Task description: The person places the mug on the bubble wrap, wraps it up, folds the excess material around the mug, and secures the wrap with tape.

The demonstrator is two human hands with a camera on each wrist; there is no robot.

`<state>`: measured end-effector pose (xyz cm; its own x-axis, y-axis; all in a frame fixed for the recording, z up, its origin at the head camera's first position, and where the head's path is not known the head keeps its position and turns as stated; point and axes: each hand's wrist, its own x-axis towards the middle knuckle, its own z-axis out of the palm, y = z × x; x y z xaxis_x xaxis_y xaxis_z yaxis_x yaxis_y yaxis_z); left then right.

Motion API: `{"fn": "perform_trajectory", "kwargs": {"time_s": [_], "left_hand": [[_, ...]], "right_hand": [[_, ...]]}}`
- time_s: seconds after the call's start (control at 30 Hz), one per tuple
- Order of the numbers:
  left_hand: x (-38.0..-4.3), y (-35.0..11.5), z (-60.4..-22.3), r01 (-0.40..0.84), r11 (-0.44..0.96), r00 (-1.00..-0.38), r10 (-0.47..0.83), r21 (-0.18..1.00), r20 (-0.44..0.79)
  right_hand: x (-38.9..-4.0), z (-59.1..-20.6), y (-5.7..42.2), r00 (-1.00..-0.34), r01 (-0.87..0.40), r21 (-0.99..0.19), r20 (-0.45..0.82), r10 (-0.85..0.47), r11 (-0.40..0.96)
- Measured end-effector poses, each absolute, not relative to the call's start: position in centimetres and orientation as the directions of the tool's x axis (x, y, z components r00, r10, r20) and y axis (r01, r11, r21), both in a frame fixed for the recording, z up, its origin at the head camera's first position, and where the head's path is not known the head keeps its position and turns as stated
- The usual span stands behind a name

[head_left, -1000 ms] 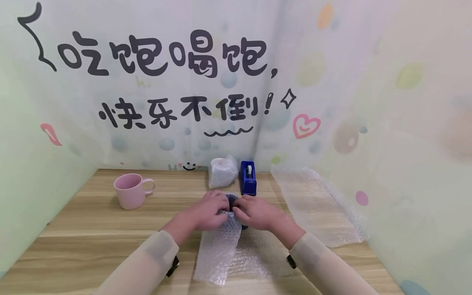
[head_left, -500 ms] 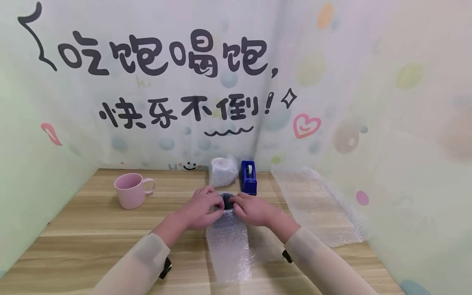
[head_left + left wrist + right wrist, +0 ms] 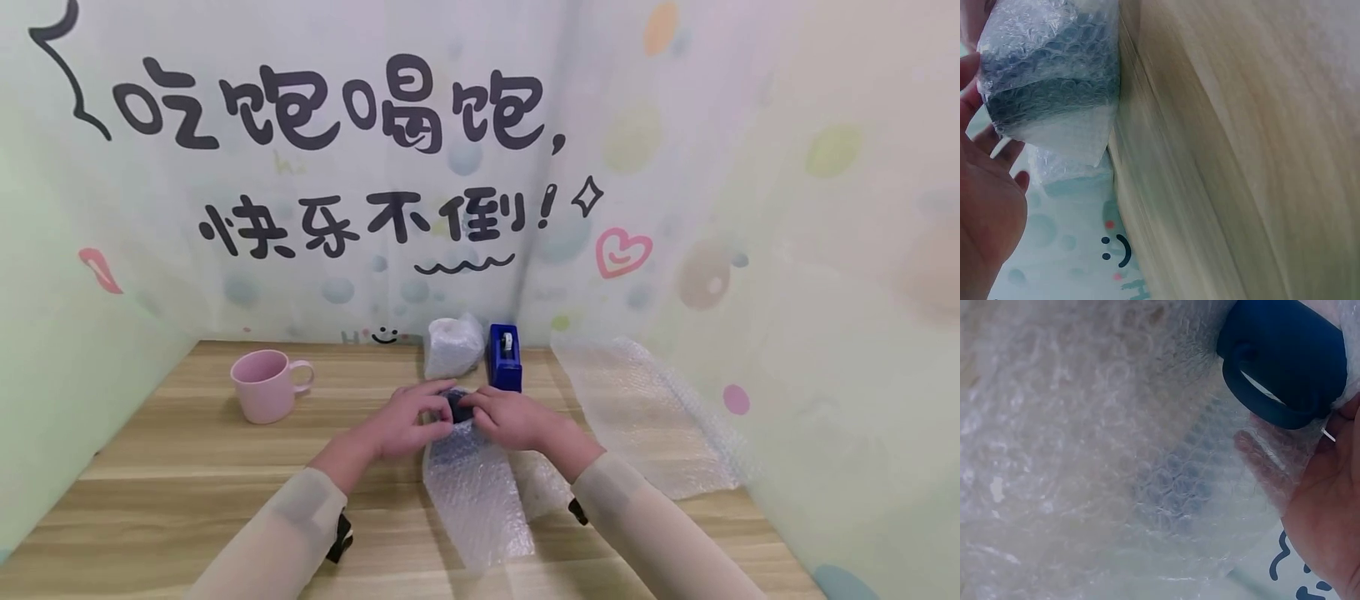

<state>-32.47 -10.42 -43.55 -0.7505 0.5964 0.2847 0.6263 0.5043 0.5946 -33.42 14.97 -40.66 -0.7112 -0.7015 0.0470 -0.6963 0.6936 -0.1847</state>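
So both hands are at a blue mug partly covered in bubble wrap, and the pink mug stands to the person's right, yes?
Not quite: the pink mug stands to the person's left, as the head view shows. The left hand and right hand are indeed at the partly covered blue mug.

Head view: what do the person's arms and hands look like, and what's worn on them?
The left sleeve and right sleeve are long and pale cream, each with a greyer patch towards its hand end. One small black piece shows at the left sleeve's edge, another at the right's; I can't tell what they are. The left hand and right hand are ungloved.
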Motion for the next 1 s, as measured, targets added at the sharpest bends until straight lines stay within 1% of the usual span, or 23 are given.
{"fn": "perform_trajectory", "kwargs": {"time_s": [0.07, 0.17, 0.3, 0.37, 0.43, 0.5, 0.57, 0.67, 0.77, 0.9, 1.0], "left_hand": [[-32.7, -10.4, -43.6, 0.627, 0.485, -0.741, 0.612, 0.61, 0.275], [-32.9, -10.4, -43.5, 0.64, 0.476, -0.73, 0.622, 0.603, 0.283], [-33.0, -10.4, -43.5, 0.645, 0.479, -0.727, 0.624, 0.595, 0.286], [-32.9, -10.4, -43.5, 0.648, 0.482, -0.726, 0.625, 0.589, 0.287], [-32.9, -10.4, -43.4, 0.647, 0.486, -0.727, 0.626, 0.588, 0.283], [-32.8, -10.4, -43.4, 0.642, 0.49, -0.73, 0.624, 0.59, 0.278], [-32.7, -10.4, -43.3, 0.635, 0.494, -0.736, 0.62, 0.594, 0.273], [-32.7, -10.4, -43.1, 0.628, 0.502, -0.744, 0.612, 0.595, 0.268], [-32.7, -10.4, -43.1, 0.617, 0.515, -0.754, 0.604, 0.595, 0.259], [-32.6, -10.3, -43.0, 0.595, 0.528, -0.767, 0.597, 0.606, 0.233], [-32.6, -10.3, -43.1, 0.583, 0.531, -0.774, 0.593, 0.615, 0.222]], "right_hand": [[-33.5, -40.8, 15.0, -0.716, -0.691, -0.195, 0.046, -0.697, 0.696], [-33.5, -41.0, 15.0, -0.724, -0.68, -0.203, 0.04, -0.688, 0.704], [-33.1, -40.8, 15.1, -0.732, -0.674, -0.188, 0.035, -0.681, 0.714], [-32.7, -40.5, 15.2, -0.725, -0.686, -0.16, 0.065, -0.686, 0.71], [-32.1, -40.1, 15.4, -0.712, -0.702, -0.123, 0.124, -0.691, 0.701], [-31.3, -39.6, 15.6, -0.684, -0.724, -0.077, 0.211, -0.698, 0.686], [-30.4, -39.1, 15.9, -0.639, -0.752, -0.035, 0.284, -0.714, 0.659], [-28.7, -38.7, 16.4, -0.56, -0.802, 0.024, 0.321, -0.764, 0.597], [-26.5, -38.9, 16.5, -0.484, -0.853, 0.074, 0.264, -0.835, 0.517], [-23.1, -40.4, 16.2, -0.427, -0.879, 0.166, 0.138, -0.894, 0.446], [-21.3, -41.9, 15.8, -0.401, -0.872, 0.259, 0.108, -0.91, 0.415]]}}
